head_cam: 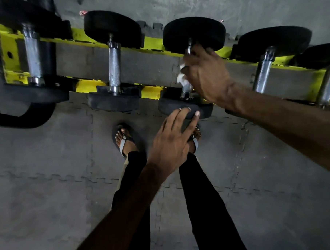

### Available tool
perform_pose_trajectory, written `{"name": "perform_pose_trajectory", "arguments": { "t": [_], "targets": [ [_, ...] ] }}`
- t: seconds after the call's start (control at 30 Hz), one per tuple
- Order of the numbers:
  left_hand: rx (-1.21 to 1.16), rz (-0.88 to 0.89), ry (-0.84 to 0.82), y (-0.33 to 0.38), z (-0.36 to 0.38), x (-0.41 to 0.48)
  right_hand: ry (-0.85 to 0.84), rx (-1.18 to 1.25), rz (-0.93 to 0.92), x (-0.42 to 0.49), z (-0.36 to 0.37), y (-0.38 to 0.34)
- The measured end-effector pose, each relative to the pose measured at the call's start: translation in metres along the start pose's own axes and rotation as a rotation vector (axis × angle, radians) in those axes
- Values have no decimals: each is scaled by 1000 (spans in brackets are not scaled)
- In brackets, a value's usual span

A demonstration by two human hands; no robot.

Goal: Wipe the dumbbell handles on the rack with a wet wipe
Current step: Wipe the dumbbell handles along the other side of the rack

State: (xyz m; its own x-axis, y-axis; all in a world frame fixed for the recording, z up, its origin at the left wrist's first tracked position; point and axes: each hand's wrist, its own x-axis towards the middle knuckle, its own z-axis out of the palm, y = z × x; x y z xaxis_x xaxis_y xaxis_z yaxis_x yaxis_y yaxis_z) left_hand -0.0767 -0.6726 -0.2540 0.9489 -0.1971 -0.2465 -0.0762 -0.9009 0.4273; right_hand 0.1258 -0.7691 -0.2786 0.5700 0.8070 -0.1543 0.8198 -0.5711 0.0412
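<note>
Rack: a yellow-painted steel rack carries a row of black round-headed dumbbells, laid with their handles running away from the person. Item under work: the third dumbbell from the left, resting in its cradle. The right hand is curled round its knurled chrome handle, with a crumpled white wet wipe trapped between palm and metal. Only a fold of the wipe shows at the hand's left edge. The left hand lies spread with fingers near straight, its tips pressing the near black head; it grasps nothing. Assessment: the dumbbell is heavy and rigid, so there is no call to lift it. Bracing one head, as here, is judged enough to stop it rolling. The wipe is limp and damp and liable to snag or tear on the knurling, so it is best bunched and wrapped fully about the bar. The neighbouring handle is bare.
</note>
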Motion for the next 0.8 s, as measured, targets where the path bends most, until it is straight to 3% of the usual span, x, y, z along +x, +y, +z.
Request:
{"name": "perform_pose_trajectory", "arguments": {
  "t": [0.07,0.17,0.37,0.53,0.7,0.8],
  "targets": [
    [-6,10,8,-1,1,1,153,118,132,-5,4,1],
    [-6,6,10,-1,2,0,215,438,385,-14,6,-6],
    [-55,15,55,-3,6,0,484,839,1145,-1,4,-43],
    [-59,21,40,-5,7,0,290,1136,1526,21,16,-27],
    [-45,11,50,-2,4,0,46,1616,1569,34,7,3],
    [-42,6,46,-3,6,0,39,1912,1606,32,4,13]
  ]
}}
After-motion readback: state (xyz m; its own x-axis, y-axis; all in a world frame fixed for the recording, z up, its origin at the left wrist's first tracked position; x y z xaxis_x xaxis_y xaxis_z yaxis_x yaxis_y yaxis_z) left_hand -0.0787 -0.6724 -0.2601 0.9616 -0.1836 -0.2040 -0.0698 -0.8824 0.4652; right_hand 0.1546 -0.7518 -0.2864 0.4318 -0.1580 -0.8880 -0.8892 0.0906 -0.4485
